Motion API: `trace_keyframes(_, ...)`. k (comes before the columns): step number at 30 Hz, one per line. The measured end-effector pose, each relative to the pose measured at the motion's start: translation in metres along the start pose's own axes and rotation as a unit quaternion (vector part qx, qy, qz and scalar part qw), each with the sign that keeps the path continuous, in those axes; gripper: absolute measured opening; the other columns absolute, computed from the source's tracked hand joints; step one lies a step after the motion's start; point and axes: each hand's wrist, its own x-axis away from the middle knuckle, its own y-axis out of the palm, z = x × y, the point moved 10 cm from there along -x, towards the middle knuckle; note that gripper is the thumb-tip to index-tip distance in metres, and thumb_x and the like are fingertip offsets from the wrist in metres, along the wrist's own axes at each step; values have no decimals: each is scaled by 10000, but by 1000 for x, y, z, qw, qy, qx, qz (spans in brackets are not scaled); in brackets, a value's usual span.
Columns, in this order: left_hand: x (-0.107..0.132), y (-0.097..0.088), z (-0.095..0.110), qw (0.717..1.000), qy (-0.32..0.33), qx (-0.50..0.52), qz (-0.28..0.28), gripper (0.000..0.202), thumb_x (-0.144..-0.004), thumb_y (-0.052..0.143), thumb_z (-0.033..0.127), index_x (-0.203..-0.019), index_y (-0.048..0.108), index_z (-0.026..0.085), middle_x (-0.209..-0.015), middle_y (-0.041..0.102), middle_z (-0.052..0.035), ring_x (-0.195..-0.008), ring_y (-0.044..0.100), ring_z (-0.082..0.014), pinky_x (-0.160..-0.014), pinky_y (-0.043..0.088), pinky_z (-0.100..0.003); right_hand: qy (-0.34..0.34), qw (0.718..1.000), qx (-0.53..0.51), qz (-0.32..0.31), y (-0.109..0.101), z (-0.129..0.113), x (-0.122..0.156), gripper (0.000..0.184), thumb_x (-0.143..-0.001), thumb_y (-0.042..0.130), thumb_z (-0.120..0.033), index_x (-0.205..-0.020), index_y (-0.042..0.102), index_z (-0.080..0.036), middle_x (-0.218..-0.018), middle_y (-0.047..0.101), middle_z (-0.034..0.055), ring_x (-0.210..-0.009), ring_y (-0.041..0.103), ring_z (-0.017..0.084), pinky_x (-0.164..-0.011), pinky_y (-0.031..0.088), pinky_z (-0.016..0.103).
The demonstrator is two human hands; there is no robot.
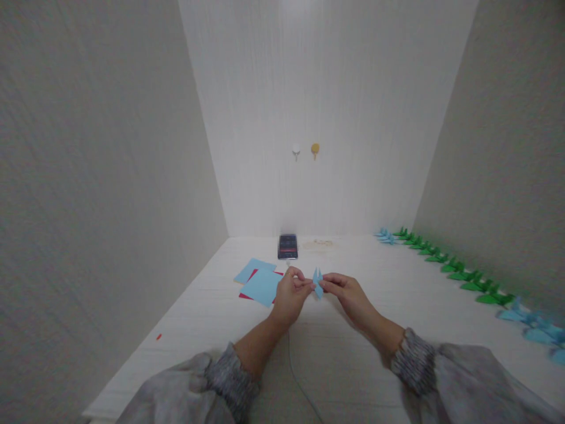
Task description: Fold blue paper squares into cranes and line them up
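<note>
Between my two hands, above the white table, is a small folded light-blue paper (317, 284) with two points sticking up. My left hand (291, 294) pinches its left side between thumb and fingers. On the other side, the thumb and fingers of my right hand (346, 290) grip its right edge. Left of my left hand lie flat sheets of light-blue paper (260, 287) with red paper (245, 296) showing under them. The lower part of the folded piece is partly covered by my fingertips.
A phone (288, 246) with a lit screen stands at the table's back, and a cable (298, 380) runs toward me. Along the right wall sit several green folded paper figures (454, 268) and blue ones (525, 315). A small red scrap (159, 337) lies left. Two hooks (315, 149) hang on the back wall.
</note>
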Motion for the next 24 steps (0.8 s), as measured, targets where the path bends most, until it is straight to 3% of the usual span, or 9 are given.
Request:
trace_keyframes(9, 0, 2, -1, 1000, 15, 11, -14, 282, -625, 579, 208, -703, 308, 200, -599, 593, 41, -542, 560, -109, -522, 400, -207, 25, 996, 80, -11, -1, 12, -4, 169, -607, 561, -298, -621, 580, -130, -572, 550, 7, -554, 478, 117, -574, 363, 247)
trace_keyframes(17, 0, 5, -5, 999, -4, -33, 14, 311, -585, 617, 256, -715, 343, 186, -643, 594, 17, -551, 552, -102, -527, 403, -205, -73, 956, 283, 24, -4, -1, -5, 109, -674, 430, -223, -573, 430, -184, -542, 442, -20, -543, 406, 123, -531, 322, 248)
trace_keyframes(24, -2, 3, 2, 999, -11, 7, 30, 375, -537, 662, 280, -719, 348, 182, -572, 567, 36, -502, 536, -93, -505, 389, -194, -104, 958, 267, 17, 4, -12, 0, 119, -711, 442, -237, -601, 425, -194, -548, 436, -26, -531, 393, 119, -510, 319, 238)
